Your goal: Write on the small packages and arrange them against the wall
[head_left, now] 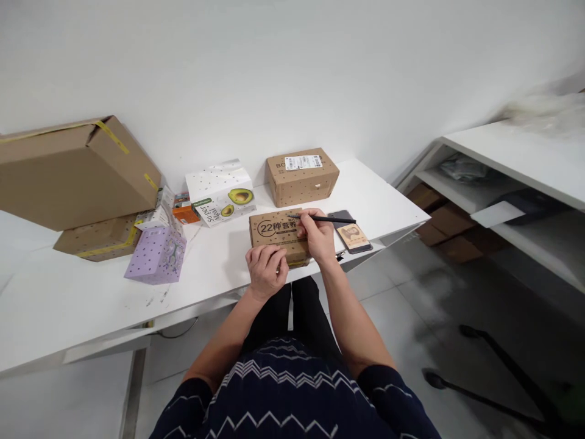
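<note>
A small brown cardboard box (275, 227) with black print reading "22" and Chinese characters lies on the white table's front edge. My left hand (267, 272) rests on its near left corner, fingers bent over the top edge. My right hand (316, 234) holds a thin black pen (331, 219) over the box's right part, its tip pointing left at the top face. Just right of that hand lies a phone (351, 233) with a brown and beige picture on it, partly on a white item. The box's right side is hidden by my right hand.
Behind stands a labelled brown box (301, 183). To the left are an avocado-print box (223, 198), an orange box (185, 210), a purple box (158, 256) and a large carton (68, 174). White shelving (516, 177) stands at the right, above dark chair legs (493, 396).
</note>
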Tool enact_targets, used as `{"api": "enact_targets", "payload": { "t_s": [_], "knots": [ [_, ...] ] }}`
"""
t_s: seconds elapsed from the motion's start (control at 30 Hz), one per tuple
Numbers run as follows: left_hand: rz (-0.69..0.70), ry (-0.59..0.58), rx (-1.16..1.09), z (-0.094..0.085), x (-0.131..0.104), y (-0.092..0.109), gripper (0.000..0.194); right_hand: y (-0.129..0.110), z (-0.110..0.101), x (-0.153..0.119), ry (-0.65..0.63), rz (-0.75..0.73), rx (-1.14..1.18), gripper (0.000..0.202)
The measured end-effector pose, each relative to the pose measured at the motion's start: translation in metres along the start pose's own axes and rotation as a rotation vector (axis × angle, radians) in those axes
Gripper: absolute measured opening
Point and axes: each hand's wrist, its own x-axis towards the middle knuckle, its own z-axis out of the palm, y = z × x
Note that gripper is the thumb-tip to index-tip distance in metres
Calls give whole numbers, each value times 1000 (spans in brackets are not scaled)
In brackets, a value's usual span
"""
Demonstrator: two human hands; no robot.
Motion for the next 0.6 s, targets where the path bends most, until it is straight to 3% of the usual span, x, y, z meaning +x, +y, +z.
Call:
{"api": "enact_targets", "payload": {
  "t_s": [0.13, 0.4, 0.6],
  "knots": [
    [4, -5, 68, 1, -1, 6, 22, 1, -3, -4, -10, 8, -53, 17],
    [27, 8, 116, 5, 0, 6, 26, -7, 4, -14, -192, -144, -487, 16],
    [23, 4, 124, 6, -2, 6, 27, -9, 3, -12, -220, -148, -562, 18]
  ]
}}
